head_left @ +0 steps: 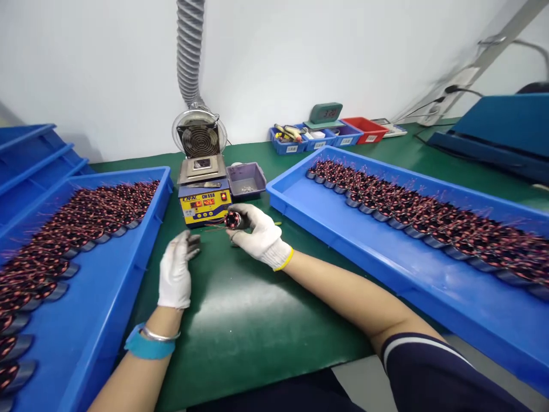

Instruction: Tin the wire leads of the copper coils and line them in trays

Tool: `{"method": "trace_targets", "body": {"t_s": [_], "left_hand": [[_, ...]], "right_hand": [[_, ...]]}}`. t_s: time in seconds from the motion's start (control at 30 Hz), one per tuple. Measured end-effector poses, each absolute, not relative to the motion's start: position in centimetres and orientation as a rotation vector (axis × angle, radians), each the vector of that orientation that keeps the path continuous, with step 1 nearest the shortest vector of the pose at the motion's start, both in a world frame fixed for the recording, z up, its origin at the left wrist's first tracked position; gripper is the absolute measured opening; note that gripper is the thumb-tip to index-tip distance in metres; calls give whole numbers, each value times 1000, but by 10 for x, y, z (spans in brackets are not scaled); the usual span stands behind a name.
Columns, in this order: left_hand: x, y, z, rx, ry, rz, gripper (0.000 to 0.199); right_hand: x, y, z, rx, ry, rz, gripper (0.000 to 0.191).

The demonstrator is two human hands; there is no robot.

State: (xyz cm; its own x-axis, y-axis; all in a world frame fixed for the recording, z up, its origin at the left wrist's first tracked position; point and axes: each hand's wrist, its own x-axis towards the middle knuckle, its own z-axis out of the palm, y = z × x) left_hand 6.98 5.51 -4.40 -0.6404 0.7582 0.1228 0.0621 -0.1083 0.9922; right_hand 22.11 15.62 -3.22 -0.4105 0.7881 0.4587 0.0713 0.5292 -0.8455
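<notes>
Grn bench [266,332]: R hand [258,233] holds coil pc [233,220].

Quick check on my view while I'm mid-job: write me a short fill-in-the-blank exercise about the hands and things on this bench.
1. The gloves on the left hand and right hand are mostly ____ in colour.
2. The wound part is held on the person's ____ side.
3. The blue wristband is worn on the person's ____ side.
4. The rightmost small bin in the back row is ____ in colour.

Missing words: white; right; left; red.
</notes>
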Motion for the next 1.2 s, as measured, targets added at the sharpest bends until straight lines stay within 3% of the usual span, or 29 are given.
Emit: {"method": "trace_targets", "body": {"t_s": [0.17, 0.43, 0.73, 1.2], "left_hand": [[71, 68, -58, 1004, 1796, 1584, 58], [73, 70, -53, 1145, 1877, 1391, 45], [74, 71, -55, 1211, 1937, 1325, 41], [73, 73, -57, 1244, 1958, 1300, 38]], "right_hand": [[202, 206, 6, -834, -2072, 595, 51], [152, 285, 84, -1060, -2415, -22, 46], [94, 298, 107, -1141, -2486, -198, 24], [73, 294, 101, -1231, -2580, -154, 27]]}}
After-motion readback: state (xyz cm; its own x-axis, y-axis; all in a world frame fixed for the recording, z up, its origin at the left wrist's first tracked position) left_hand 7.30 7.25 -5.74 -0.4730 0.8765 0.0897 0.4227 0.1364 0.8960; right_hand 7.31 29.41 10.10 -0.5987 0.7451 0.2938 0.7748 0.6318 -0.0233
